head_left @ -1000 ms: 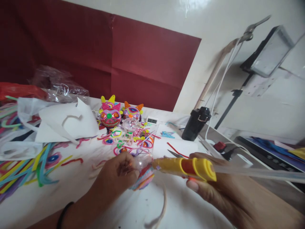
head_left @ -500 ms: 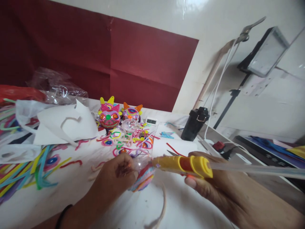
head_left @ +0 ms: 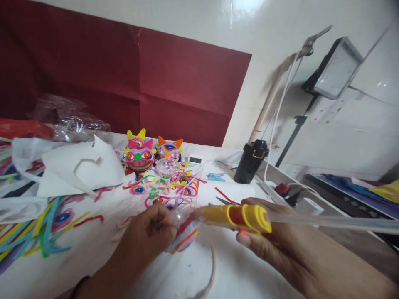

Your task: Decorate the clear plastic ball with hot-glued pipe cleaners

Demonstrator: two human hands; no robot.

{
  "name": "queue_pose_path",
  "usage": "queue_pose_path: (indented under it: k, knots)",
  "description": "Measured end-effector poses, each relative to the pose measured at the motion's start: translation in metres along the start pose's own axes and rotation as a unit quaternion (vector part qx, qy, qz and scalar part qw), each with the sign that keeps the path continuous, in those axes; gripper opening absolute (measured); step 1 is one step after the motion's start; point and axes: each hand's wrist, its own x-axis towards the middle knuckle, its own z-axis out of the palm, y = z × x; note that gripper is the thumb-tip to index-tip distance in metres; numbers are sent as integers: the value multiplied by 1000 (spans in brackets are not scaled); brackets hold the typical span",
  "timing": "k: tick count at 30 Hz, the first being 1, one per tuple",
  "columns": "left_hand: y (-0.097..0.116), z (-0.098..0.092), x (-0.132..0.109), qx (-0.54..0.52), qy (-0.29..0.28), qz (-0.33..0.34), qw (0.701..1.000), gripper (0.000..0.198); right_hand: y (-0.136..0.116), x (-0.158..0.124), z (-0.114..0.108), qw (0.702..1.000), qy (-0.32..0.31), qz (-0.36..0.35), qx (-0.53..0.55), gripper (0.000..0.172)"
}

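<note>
My left hand is closed on a clear plastic ball partly covered with stripes of coloured pipe cleaner. Its fingers hide the ball's left side. In my right hand is a yellow hot glue gun, gripped from behind, with a long clear glue stick running out of its back to the right. The gun's nozzle points left and meets the ball's upper right edge; whether it touches is hard to see. Below the ball a pale pipe cleaner lies on the white table.
Behind the hands stand finished pipe-cleaner animal heads and a small digital clock. At right are a black bottle, scissors and a power strip. Cut white paper and loose pipe cleaners lie at left.
The view has shifted slightly, so most things sit a little further left. Both hands keep their holds, with the glue gun's nozzle still at the ball.
</note>
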Motion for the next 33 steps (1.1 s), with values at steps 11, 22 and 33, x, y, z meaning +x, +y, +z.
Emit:
queue_pose_path:
  k: [11, 22, 33]
  knots:
    - [7, 0, -3, -3, 3, -15, 1000, 12, -1, 1, 4, 998, 24, -60, -16, 28]
    - [8, 1, -3, -16, -6, -21, 1000, 14, -10, -1, 5, 993, 57, -99, -21, 31]
    - [6, -1, -2, -2, -9, -15, 1000, 12, -1, -3, 5, 999, 13, -49, 6, 29]
